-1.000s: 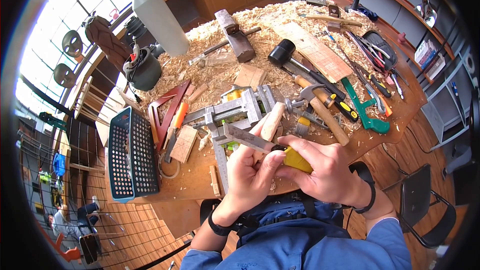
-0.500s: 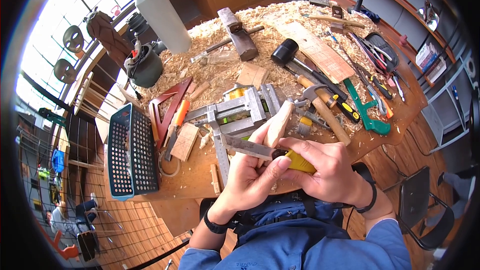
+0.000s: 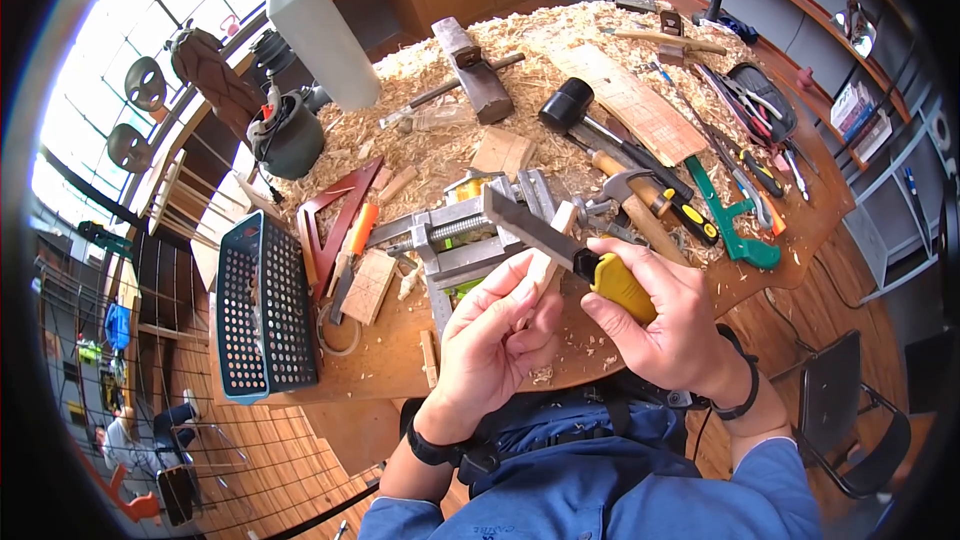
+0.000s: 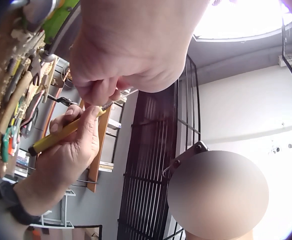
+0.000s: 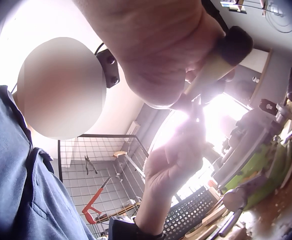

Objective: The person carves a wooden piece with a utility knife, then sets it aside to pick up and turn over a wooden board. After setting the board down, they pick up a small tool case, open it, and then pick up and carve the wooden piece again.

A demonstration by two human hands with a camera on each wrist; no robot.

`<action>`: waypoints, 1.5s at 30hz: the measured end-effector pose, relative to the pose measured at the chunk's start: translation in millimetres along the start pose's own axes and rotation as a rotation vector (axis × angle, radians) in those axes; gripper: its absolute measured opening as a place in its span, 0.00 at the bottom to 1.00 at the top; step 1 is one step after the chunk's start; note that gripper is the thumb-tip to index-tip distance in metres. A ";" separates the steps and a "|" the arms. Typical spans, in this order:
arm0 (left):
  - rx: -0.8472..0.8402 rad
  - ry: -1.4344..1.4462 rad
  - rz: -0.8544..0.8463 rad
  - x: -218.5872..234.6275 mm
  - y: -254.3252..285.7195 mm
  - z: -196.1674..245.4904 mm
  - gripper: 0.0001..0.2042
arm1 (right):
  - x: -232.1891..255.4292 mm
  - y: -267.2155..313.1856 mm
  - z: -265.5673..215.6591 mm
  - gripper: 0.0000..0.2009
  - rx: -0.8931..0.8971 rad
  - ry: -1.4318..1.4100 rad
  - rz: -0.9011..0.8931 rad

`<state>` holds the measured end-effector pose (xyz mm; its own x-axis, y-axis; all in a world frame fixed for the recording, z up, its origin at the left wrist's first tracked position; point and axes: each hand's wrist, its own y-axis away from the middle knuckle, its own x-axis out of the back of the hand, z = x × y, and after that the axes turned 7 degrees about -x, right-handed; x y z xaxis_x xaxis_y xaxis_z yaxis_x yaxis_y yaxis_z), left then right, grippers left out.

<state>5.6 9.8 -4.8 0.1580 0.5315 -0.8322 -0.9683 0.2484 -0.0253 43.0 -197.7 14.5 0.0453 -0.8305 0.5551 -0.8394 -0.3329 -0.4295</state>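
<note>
In the head view my left hand [image 3: 495, 335] pinches a pale, narrow piece of wood [image 3: 548, 252] between thumb and fingers; its upper end points toward the vise [image 3: 475, 225]. My right hand [image 3: 665, 315] grips the yellow handle of a knife [image 3: 622, 287], thumb along its side. The broad grey blade [image 3: 530, 228] slants up and left, crossing over the wood in this view. The left wrist view shows the right hand [image 4: 68, 145] around the yellow handle [image 4: 61, 136]. From the right wrist, the left hand [image 5: 173, 162] is washed out by window glare.
A perforated basket [image 3: 262, 310] stands at the table's left edge, beside a red triangle square [image 3: 345, 202] and a wood block [image 3: 368, 285]. Right of the vise lie a claw hammer [image 3: 655, 230], a black mallet [image 3: 566, 105] and a green-handled saw [image 3: 735, 220]. Shavings [image 3: 410, 155] cover the back.
The knife has moved up and to the right, away from the left thumb it was close against. My hands have drawn apart, and the wood's tip now sits lower.
</note>
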 end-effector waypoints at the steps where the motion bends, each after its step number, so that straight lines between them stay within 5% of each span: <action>1: 0.001 0.000 0.000 -2.4 -0.2 -0.8 0.21 | -0.7 -0.7 2.0 0.24 0.060 0.031 0.026; 3: -0.031 -0.049 0.130 -9.3 -0.3 -3.0 0.22 | 3.1 -1.4 -0.3 0.26 0.055 0.099 -0.033; 7: -0.043 -0.054 0.009 -4.7 -0.4 -6.8 0.22 | -0.9 -0.5 6.7 0.30 0.061 0.170 -0.055; 9: -0.088 -0.379 0.068 -6.3 -0.9 -10.1 0.23 | 1.3 -0.8 3.6 0.31 0.049 0.175 -0.069; 19: -0.017 -0.292 0.042 -9.3 0.4 -5.1 0.29 | 6.6 0.5 0.7 0.32 0.048 0.260 -0.165; 29: -0.345 -0.866 0.021 -7.4 -0.5 -21.3 0.28 | 3.5 5.3 4.6 0.32 0.059 0.208 -0.149; 45: -0.463 -1.169 -0.055 6.7 6.4 -26.5 0.22 | -5.4 8.2 -2.0 0.31 0.074 0.215 -0.060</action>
<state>-4.6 -6.6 -25.2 0.0474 0.9865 0.1569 -0.8946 0.1118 -0.4327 34.8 -195.0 9.4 -0.0287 -0.6967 0.7168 -0.7964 -0.4175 -0.4376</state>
